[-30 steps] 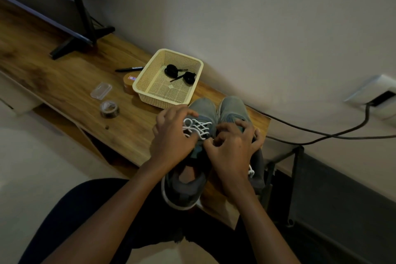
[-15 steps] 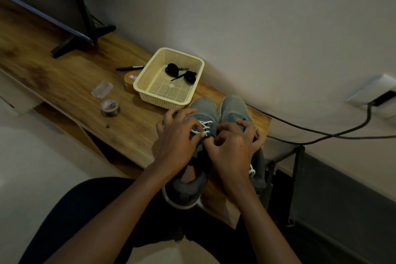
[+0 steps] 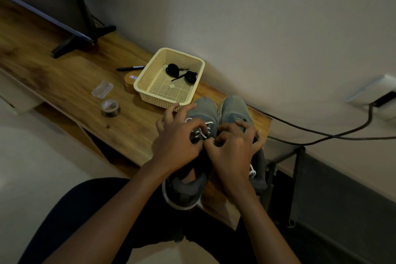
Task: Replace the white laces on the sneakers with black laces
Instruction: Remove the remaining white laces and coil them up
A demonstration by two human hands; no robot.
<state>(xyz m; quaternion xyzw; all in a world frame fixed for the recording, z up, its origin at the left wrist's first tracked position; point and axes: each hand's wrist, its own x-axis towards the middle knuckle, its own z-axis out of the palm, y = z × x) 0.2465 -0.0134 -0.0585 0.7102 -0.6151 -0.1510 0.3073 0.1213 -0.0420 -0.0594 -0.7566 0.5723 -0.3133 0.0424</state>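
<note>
Your left hand (image 3: 177, 141) and right hand (image 3: 233, 152) both pinch the white laces (image 3: 203, 132) on the left grey sneaker (image 3: 203, 107).

Nothing here can be read. A small white label (image 3: 133, 77) with red and blue marks sits on a brown thing (image 3: 128, 85) beyond the left hand (image 3: 177, 146); its print is too small to read.
</note>
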